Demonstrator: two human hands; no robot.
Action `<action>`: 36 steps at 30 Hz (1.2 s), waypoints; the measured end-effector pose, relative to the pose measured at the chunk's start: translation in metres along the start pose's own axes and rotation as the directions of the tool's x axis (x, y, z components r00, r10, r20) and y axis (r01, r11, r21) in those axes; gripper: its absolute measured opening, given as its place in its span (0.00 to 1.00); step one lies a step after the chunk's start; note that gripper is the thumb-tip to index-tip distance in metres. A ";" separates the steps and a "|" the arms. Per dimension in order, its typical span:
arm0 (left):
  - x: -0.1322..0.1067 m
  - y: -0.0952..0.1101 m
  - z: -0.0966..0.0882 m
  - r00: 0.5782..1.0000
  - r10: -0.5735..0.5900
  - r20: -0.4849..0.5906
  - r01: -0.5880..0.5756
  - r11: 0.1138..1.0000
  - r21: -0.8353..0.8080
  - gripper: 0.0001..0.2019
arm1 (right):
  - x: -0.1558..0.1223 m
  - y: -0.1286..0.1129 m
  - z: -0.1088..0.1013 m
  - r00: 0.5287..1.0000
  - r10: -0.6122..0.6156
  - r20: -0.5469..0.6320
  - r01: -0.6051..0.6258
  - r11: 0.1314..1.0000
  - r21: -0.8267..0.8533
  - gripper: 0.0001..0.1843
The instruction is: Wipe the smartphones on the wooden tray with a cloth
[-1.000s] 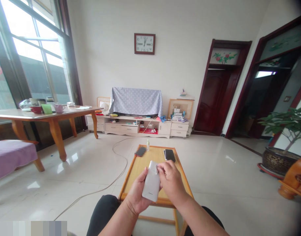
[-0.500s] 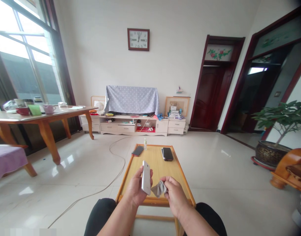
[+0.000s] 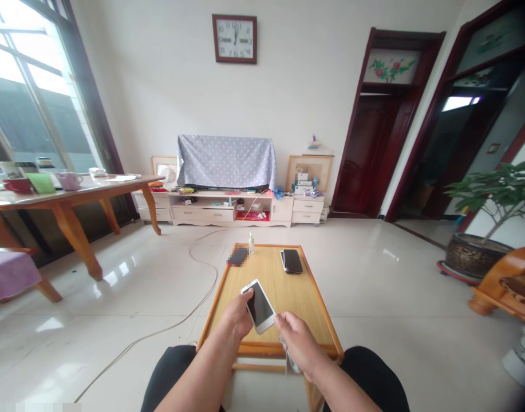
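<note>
A white smartphone point(image 3: 260, 308) is tilted above the small table, its dark screen facing up. My left hand point(image 3: 238, 318) is closed around its left side, the thumb lying over the edge of the screen. At the phone's lower right corner, the thumb and fingertips of my right hand point(image 3: 298, 339) touch the edge. A grey cloth point(image 3: 290, 360) hangs down beneath that right hand, held in its curled fingers, which partly hide it.
On the wooden table point(image 3: 314, 320) lie a dark phone on a white one point(image 3: 292, 261) at the far right and a pixelated dark object point(image 3: 238, 256) at the far left. A small clear bottle point(image 3: 251, 244) stands beside it. A cable point(image 3: 176, 325) runs across the floor.
The phone has turned from showing its white back to showing its screen. My right hand has moved against its corner, and the cloth has dropped below that hand. The view has tilted slightly downward.
</note>
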State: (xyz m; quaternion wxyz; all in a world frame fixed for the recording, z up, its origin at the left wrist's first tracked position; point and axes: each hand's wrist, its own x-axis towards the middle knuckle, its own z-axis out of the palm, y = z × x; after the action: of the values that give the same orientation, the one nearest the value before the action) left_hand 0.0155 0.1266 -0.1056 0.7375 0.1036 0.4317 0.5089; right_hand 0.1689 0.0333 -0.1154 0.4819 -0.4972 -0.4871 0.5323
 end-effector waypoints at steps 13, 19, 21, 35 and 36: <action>0.069 -0.012 0.030 0.996 -0.013 0.091 -0.001 0.988 0.156 0.04 | 0.068 0.023 -0.028 0.989 0.112 -0.097 -0.093 0.979 0.180 0.19; 0.100 -0.015 0.055 0.976 0.072 0.207 -0.120 0.966 0.229 0.13 | 0.114 0.031 -0.058 0.967 0.112 -0.231 -0.049 0.963 0.264 0.16; 0.112 -0.019 0.062 0.978 0.088 0.189 -0.141 0.948 0.286 0.17 | 0.134 0.034 -0.072 0.955 0.112 -0.275 -0.037 0.963 0.266 0.16; 0.217 -0.061 0.126 0.891 0.363 0.274 -0.446 0.578 0.683 0.32 | 0.255 0.061 -0.150 0.893 0.138 -0.428 -0.046 0.975 0.219 0.18; 0.224 -0.064 0.129 0.878 0.385 0.283 -0.463 0.540 0.703 0.31 | 0.261 0.064 -0.153 0.892 0.140 -0.429 -0.047 0.974 0.220 0.19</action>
State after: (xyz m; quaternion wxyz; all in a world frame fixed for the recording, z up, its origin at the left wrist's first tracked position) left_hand 0.1781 0.3225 -0.1844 0.5006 0.5246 0.5290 0.4408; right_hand 0.3092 0.2955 -0.1997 0.6019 -0.5759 -0.2831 0.4754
